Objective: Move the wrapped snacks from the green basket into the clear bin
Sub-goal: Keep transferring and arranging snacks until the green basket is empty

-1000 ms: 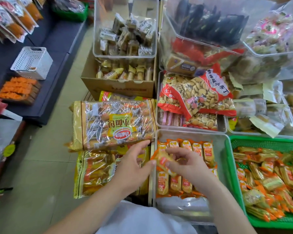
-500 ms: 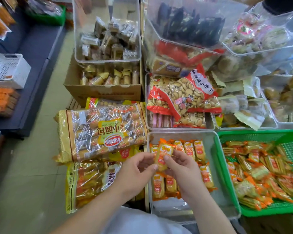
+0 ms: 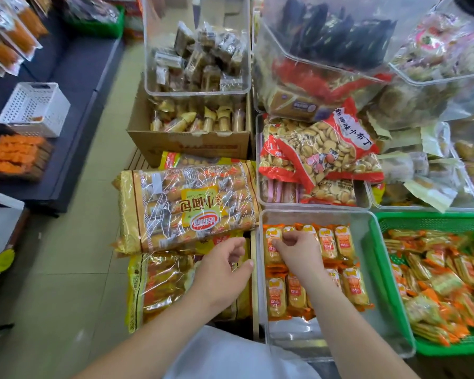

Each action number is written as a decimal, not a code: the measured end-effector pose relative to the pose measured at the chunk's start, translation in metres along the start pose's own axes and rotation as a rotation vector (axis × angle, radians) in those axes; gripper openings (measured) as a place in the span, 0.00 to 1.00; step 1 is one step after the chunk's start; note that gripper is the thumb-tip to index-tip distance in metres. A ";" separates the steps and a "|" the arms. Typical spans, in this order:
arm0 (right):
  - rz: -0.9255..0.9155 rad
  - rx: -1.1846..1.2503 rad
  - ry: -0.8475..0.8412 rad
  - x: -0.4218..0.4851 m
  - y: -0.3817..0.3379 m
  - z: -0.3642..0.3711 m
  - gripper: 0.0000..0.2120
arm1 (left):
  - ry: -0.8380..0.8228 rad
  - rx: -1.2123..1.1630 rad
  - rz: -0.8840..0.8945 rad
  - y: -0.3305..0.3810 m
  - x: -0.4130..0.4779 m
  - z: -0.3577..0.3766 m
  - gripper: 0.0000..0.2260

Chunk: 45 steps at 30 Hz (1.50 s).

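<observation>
Far out to the left of the left hand point(image 3: 225, 272), a white perforated basket point(image 3: 34, 109) sits on a dark shelf with a tray of orange packets point(image 3: 14, 157) just in front of it. Beyond the left hand stands a cardboard box point(image 3: 188, 144) of yellow-wrapped pieces, with a clear tub point(image 3: 197, 45) of brown wrapped sweets on top. Directly ahead of the left hand's fingers lies a large gold bread bag point(image 3: 186, 206); a second such bag point(image 3: 162, 285) lies under the hand itself. The left hand hovers with fingers loosely spread, holding nothing.

Just to its right is the clear bin point(image 3: 389, 283), and inside it the wrapped snacks point(image 3: 337, 242) lie flat in two neat rows, a far row and a near row. The right hand point(image 3: 298, 250) reaches into the bin over the far row, its fingertips curled down and pinching at the top of one snack point(image 3: 288, 231) near the row's left end; whether it truly grips that pack I cannot tell. Each snack is an oblong, see-through pack showing a golden cake, with orange crimped ends and a yellow-and-orange label.

Beyond the right hand, another clear bin holds a red bag of small biscuits point(image 3: 318, 154). To the right of the right hand, touching the clear bin's wall, is the green basket point(image 3: 381, 266), heaped with a loose pile point(image 3: 443, 280) of the same orange packs.
</observation>
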State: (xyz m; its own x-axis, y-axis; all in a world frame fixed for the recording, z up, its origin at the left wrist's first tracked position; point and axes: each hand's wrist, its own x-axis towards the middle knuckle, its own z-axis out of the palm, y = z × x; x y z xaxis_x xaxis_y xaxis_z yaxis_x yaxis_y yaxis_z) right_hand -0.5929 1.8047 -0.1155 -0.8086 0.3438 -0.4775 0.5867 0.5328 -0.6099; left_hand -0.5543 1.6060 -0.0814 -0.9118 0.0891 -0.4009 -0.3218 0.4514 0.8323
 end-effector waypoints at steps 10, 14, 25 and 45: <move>-0.165 -0.225 0.060 -0.033 0.016 -0.060 0.15 | 0.017 0.080 0.072 0.032 0.003 0.048 0.19; -0.238 -0.359 0.021 -0.044 0.040 -0.107 0.13 | -0.028 0.065 0.084 0.052 0.006 0.096 0.15; -0.060 -0.355 0.042 -0.030 0.210 -0.285 0.16 | -0.455 0.244 0.201 0.124 -0.004 0.290 0.18; 0.541 0.021 -0.317 0.078 0.302 -0.332 0.51 | -0.627 0.907 0.084 0.130 0.063 0.426 0.48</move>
State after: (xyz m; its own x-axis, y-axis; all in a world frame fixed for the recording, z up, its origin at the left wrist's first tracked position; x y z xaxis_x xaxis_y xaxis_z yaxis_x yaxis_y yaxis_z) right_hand -0.4935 2.2496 -0.1270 -0.3462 0.3128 -0.8845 0.9126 0.3310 -0.2402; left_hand -0.5447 2.0488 -0.1616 -0.5485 0.4685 -0.6926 0.2757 0.8833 0.3791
